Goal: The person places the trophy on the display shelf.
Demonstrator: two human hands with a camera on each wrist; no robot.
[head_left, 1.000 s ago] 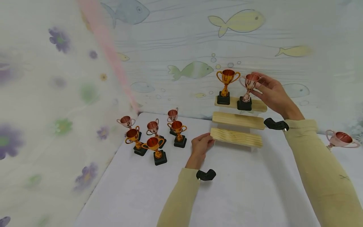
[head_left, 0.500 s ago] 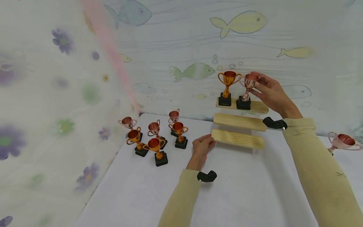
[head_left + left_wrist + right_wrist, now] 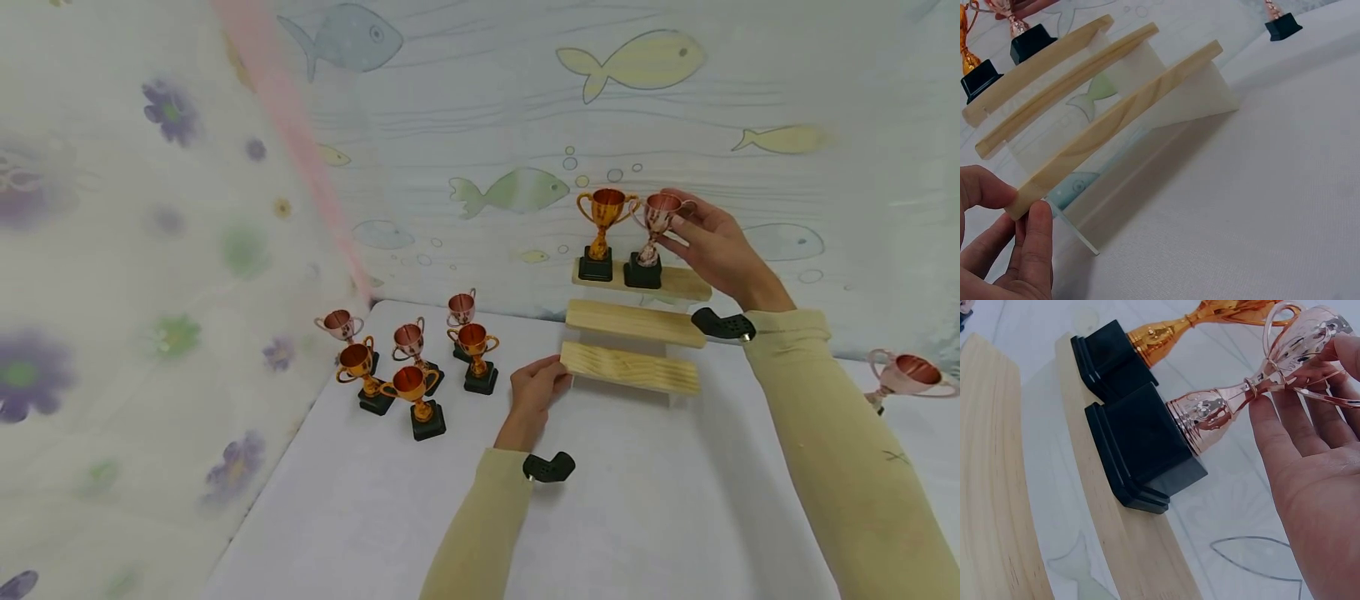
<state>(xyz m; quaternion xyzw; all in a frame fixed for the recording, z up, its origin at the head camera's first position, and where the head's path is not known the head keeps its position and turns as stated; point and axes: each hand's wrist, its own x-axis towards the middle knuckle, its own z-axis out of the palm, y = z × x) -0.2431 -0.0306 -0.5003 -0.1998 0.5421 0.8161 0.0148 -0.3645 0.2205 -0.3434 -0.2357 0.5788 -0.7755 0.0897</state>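
Note:
My right hand (image 3: pixel 722 248) grips the cup of a rose-gold trophy (image 3: pixel 657 218), its thumb and fingers around the bowl near one handle. The trophy's black base (image 3: pixel 1147 447) rests on the top step of a three-step wooden stand (image 3: pixel 633 323). Close beside it on the same step stands a gold trophy (image 3: pixel 602 223). In the left wrist view, the thumb and fingers of my left hand (image 3: pixel 1007 250) pinch the near left end of the lowest wooden plank (image 3: pixel 1116 125). Clear side panels (image 3: pixel 1194 94) support the planks.
Several gold and rose-gold trophies (image 3: pixel 420 400) stand grouped on the white-covered table (image 3: pixel 345 517) to the left of the stand. Another rose-gold trophy (image 3: pixel 907 375) stands at the far right. Behind the stand rises a wall covering with printed fish (image 3: pixel 517 190).
The rose-gold trophy in my right hand has slid slightly left along the top step, closer to the gold one. My left hand keeps its hold on the lowest plank.

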